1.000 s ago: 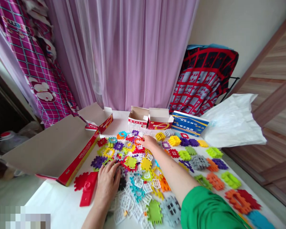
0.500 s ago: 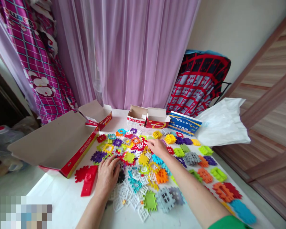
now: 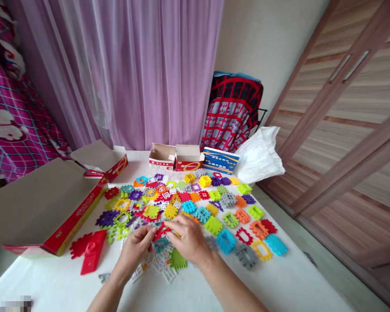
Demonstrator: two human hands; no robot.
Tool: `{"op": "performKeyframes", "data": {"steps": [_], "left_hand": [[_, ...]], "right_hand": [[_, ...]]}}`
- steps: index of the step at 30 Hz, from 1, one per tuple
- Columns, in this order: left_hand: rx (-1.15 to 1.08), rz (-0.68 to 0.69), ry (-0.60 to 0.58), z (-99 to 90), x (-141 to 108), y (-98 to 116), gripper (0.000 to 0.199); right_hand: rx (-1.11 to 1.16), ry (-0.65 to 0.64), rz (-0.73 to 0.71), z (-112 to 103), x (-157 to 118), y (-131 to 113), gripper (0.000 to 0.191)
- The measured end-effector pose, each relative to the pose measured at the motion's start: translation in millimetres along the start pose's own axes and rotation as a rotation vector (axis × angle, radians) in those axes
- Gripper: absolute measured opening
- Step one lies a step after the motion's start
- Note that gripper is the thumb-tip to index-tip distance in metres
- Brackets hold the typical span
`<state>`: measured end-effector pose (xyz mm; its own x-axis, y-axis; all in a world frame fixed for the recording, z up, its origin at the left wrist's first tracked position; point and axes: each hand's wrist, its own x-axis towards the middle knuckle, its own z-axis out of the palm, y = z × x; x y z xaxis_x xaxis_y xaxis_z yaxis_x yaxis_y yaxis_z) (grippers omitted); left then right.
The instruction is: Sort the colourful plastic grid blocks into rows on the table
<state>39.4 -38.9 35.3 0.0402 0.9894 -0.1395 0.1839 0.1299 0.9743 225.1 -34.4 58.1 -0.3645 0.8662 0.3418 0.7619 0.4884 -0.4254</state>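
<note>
Left hand [image 3: 136,249], right hand [image 3: 190,240]: fingers [image 3: 174,226] pinching a red piece [image 3: 161,231] from opposite sides, presumably to steady it (exact contact partly hidden). Held over the near part of a mixed pile [image 3: 151,211]. Right: toothed stacks [image 3: 226,241] spaced apart, likely against mingling. Large open box [image 3: 48,195] left, small boxes [image 3: 190,165] far, at the bench's [image 3: 61,288] margins, probably out of the hands' way.

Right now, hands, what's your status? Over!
Left hand, right hand: both fingering red piece. Green piece and white pieces crowd close, on the wearer's side.
</note>
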Motion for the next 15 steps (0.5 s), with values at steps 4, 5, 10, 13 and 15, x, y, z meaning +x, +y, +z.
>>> {"op": "performKeyframes", "data": {"steps": [4,5,10,13,15], "left_hand": [[-0.053,-0.107,-0.152,2.6,-6,4,0.058],[-0.057,-0.113,-0.168,3.9,-8,6,0.059],[-0.049,-0.111,-0.168,12.6,-17,18,0.067],[-0.016,-0.041,-0.141,14.2,-24,25,0.061],[0.007,0.005,-0.142,14.6,-30,29,0.057]], "right_hand": [[0.012,0.053,0.044,0,-13,0,0.026],[0.001,0.055,0.054,-2,-15,0,0.026],[0.007,0.031,0.093,-16,-24,1,0.037],[0.043,0.003,0.117,-22,-35,1,0.048],[0.046,-0.027,0.115,-24,-44,0,0.039]]}}
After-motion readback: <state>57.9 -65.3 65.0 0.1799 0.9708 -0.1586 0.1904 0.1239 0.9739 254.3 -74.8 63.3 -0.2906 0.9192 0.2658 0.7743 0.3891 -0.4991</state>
